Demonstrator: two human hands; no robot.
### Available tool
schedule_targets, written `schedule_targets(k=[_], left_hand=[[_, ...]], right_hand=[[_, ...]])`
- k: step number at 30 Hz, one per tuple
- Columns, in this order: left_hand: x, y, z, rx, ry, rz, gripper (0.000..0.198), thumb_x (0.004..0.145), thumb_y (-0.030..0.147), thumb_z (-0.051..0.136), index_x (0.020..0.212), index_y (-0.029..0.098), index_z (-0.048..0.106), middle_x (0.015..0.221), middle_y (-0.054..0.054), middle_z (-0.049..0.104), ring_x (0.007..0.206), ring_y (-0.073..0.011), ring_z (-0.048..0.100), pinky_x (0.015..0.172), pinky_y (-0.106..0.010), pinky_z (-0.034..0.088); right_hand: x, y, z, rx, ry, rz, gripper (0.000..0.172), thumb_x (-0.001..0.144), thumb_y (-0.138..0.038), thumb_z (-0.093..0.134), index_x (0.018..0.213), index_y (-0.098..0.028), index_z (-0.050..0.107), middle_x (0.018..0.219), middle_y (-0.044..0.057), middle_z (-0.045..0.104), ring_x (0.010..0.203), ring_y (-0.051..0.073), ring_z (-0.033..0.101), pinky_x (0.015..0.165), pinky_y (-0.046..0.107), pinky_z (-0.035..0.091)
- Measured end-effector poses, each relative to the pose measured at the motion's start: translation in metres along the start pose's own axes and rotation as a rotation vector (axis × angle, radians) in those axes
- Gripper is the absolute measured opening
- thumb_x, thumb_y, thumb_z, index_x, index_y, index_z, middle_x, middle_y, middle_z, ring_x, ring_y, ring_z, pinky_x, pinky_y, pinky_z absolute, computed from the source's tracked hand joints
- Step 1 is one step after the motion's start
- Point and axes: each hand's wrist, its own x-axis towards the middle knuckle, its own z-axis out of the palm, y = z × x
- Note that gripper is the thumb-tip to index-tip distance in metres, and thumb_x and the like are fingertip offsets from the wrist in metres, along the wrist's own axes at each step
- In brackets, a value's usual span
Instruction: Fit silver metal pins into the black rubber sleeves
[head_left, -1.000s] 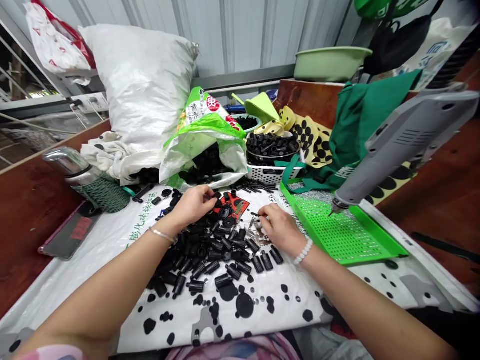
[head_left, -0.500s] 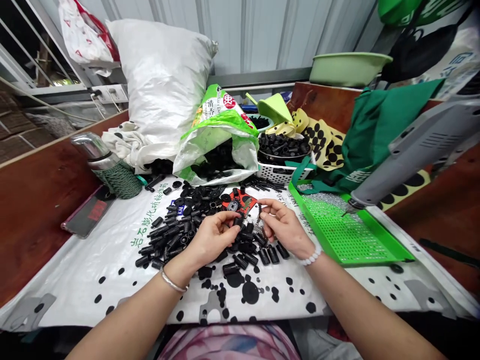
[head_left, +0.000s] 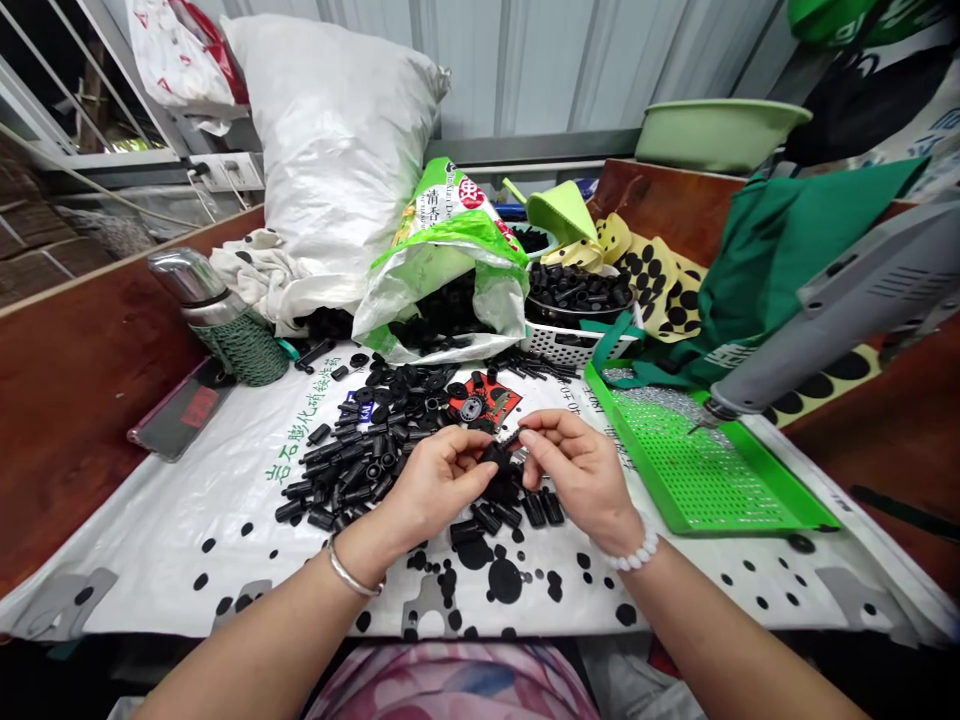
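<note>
Over a spread pile of small black plastic parts (head_left: 345,470), my two hands meet close together. My left hand (head_left: 435,480) pinches a short black plastic cylinder (head_left: 498,458) between thumb and fingertips, partly hidden by them. In the fingertips of my right hand (head_left: 579,472) is a thin black ridged rod (head_left: 512,438), tilted, its lower end at the cylinder. Whether the rod is inside the cylinder I cannot tell. A grey-faced round black part (head_left: 472,408) lies just beyond my left fingers, on a red printed patch.
A green perforated tray (head_left: 780,500) with small shiny pieces lies at right, under a grey electric screwdriver (head_left: 810,310). Behind the pile stand an open green-white bag (head_left: 465,240) and a white basket (head_left: 577,343) bearing a bowl of black parts. A flask (head_left: 236,330) and phone (head_left: 176,415) are at left.
My right hand has come nearer the left, and the ridged rod has tipped from upright toward the black cylinder. The whole view has shifted slightly.
</note>
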Motion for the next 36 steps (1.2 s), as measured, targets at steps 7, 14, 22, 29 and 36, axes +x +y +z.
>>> schedule_targets(k=[7,14,22,29,36], left_hand=[[-0.011,0.006,-0.002,0.040,-0.098,0.052,0.028,0.082,0.026,0.051,0.108,0.017,0.055,0.091,-0.005,0.059,0.075,-0.0136,0.056,0.068,-0.024,0.047],[-0.019,0.003,-0.004,-0.102,-0.228,-0.066,0.030,0.084,0.026,0.048,0.108,0.011,0.057,0.081,-0.004,0.059,0.061,-0.0098,0.053,0.057,-0.022,0.046],[-0.026,0.006,-0.008,0.356,-0.196,0.298,0.028,0.086,0.020,0.044,0.108,0.013,0.059,0.088,-0.008,0.061,0.081,-0.0156,0.056,0.075,-0.026,0.046],[-0.032,0.000,-0.005,0.509,-0.171,0.490,0.032,0.088,0.018,0.037,0.115,0.009,0.053,0.098,-0.014,0.059,0.087,-0.0170,0.055,0.077,-0.026,0.048],[-0.038,0.003,-0.002,0.233,-0.128,0.247,0.026,0.082,0.022,0.048,0.103,0.011,0.059,0.085,-0.009,0.063,0.074,-0.0152,0.058,0.069,-0.026,0.048]], right_hand=[[-0.013,0.005,-0.005,-0.337,-0.079,-0.290,0.009,0.082,-0.024,0.054,0.086,-0.019,0.060,0.082,0.004,0.062,0.063,0.013,0.059,0.056,0.025,0.049],[-0.020,0.004,-0.015,-0.657,-0.324,-0.539,0.010,0.086,-0.016,0.047,0.087,-0.017,0.056,0.074,0.004,0.059,0.068,0.015,0.057,0.059,0.027,0.046],[-0.033,0.009,-0.007,-0.399,-0.267,-0.089,0.016,0.086,-0.031,0.048,0.077,-0.019,0.054,0.058,-0.002,0.051,0.047,0.010,0.049,0.044,0.022,0.040],[-0.047,0.025,0.005,0.130,-0.280,0.490,0.034,0.080,-0.049,0.052,0.067,-0.018,0.047,0.040,-0.008,0.041,0.031,0.004,0.030,0.032,0.016,0.027],[-0.055,0.015,0.001,-0.223,-0.201,0.070,0.017,0.085,-0.033,0.050,0.078,-0.018,0.055,0.052,-0.004,0.050,0.043,0.008,0.047,0.041,0.019,0.040]])
